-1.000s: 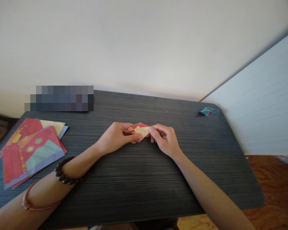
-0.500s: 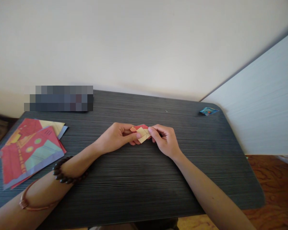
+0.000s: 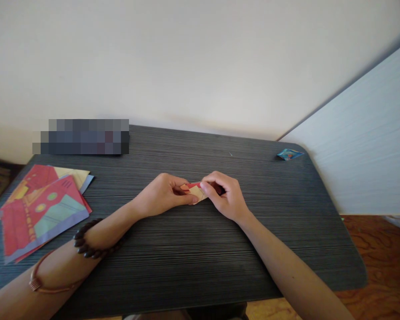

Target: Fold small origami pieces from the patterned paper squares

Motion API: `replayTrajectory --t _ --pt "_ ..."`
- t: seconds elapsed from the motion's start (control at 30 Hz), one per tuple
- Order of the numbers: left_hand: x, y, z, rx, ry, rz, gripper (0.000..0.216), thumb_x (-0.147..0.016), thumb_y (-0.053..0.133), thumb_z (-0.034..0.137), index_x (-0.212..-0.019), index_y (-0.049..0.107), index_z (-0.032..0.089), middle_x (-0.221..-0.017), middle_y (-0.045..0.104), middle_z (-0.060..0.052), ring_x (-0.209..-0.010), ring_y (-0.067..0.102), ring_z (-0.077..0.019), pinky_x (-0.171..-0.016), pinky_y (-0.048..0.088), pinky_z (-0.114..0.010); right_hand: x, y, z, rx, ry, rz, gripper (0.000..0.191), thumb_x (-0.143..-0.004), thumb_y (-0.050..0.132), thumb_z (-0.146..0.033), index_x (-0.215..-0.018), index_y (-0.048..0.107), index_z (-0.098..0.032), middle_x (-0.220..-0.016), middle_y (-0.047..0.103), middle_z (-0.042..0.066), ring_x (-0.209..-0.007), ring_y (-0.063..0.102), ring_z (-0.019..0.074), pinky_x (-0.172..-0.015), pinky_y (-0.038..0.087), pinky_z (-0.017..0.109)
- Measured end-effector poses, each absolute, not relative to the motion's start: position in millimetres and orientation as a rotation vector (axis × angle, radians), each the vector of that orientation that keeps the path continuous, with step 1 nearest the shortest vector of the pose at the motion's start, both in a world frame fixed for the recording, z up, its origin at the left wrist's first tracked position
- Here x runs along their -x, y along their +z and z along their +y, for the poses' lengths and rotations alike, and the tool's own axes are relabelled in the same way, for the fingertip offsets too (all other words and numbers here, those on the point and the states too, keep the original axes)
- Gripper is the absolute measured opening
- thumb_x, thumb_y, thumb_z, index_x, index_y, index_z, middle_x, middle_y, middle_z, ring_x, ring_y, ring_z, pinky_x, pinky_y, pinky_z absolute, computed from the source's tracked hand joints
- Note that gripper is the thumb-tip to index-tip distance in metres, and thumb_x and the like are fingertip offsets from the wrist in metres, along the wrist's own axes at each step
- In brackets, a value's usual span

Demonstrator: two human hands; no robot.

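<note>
Between my two hands is a small piece of folded paper (image 3: 196, 194), cream on the near face with red along its upper edge. My left hand (image 3: 162, 195) pinches its left side, thumb on top at the near edge and fingers behind. From the right, my right hand (image 3: 225, 195) grips the other side, its thumb lying over the upper right part. Fingers of both hands hide the paper's ends and underside. The paper is tilted, held over the middle of the dark table.
Printed red, green and cream paper sheets (image 3: 46, 213) lie stacked at the left of the dark table (image 3: 186, 262). A blurred-out dark object (image 3: 85, 138) sits at the back left. A small blue folded paper piece (image 3: 290, 154) rests at the far right corner. A wall stands behind.
The folded paper has tipped so less of its cream face shows. My right hand has shifted slightly left, its thumb covering more of the paper.
</note>
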State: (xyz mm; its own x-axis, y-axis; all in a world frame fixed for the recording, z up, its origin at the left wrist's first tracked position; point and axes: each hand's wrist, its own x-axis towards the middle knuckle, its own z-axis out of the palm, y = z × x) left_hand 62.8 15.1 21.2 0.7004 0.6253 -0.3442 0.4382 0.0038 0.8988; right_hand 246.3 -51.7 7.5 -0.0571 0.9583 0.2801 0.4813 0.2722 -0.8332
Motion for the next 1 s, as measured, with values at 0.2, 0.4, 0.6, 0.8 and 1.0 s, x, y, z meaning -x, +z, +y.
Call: replayTrajectory --t 0.2,0.4,0.6,0.8,1.0 --pt "-62.8 19.6 14.8 -1.633 0.199 0.874 0.022 -0.072 0.066 0.039 -0.066 0.067 0.018 -0.06 0.064 0.003 -0.052 0.055 -0.0099 -0.046 0.035 -0.019 -246.8 3.5 -50.8 1.355 0.659 -1.663 0.016 -0.087 0.052 -0.028 -0.077 0.061 -0.02 -0.067 0.057 -0.001 -0.057 0.047 0.0095 -0.054 0.036 0.024" --pt "-62.2 17.6 16.8 -1.535 0.24 0.865 0.021 -0.072 0.069 0.037 -0.073 0.066 0.017 -0.071 0.071 -0.001 -0.062 0.064 -0.0138 -0.052 0.044 -0.021 -246.8 1.2 -51.3 1.393 0.753 -1.542 0.021 -0.089 0.051 -0.035 -0.084 0.063 -0.019 -0.065 0.058 -0.001 -0.055 0.048 0.0096 -0.053 0.037 0.023" --pt "-63.6 21.7 19.1 -1.515 0.291 0.83 0.025 -0.077 0.065 0.039 -0.077 0.066 0.014 -0.076 0.072 -0.004 -0.07 0.067 -0.0151 -0.067 0.054 -0.025 -248.0 0.1 -51.4 1.44 0.691 -1.555 0.027 -0.089 0.051 -0.037 -0.074 0.063 -0.018 -0.057 0.054 -0.002 -0.05 0.046 0.0086 -0.05 0.035 0.023" --pt "-65.4 22.8 17.9 -1.61 0.345 0.818 0.033 -0.087 0.053 0.041 -0.092 0.07 0.014 -0.08 0.072 -0.003 -0.07 0.065 -0.0136 -0.063 0.053 -0.022 -249.1 3.9 -51.6 1.397 0.66 -1.66 0.027 -0.089 0.053 -0.033 -0.073 0.066 -0.017 -0.062 0.061 -0.001 -0.054 0.051 0.0087 -0.053 0.037 0.022" --pt "-61.6 16.5 18.0 -1.648 0.435 0.847 0.031 -0.086 0.056 0.04 -0.09 0.073 0.014 -0.078 0.073 -0.003 -0.066 0.064 -0.0128 -0.062 0.053 -0.021 -247.8 4.7 -51.9 1.388 0.71 -1.606 0.03 -0.09 0.051 -0.034 -0.068 0.064 -0.017 -0.057 0.059 -0.002 -0.048 0.048 0.0074 -0.049 0.035 0.022"
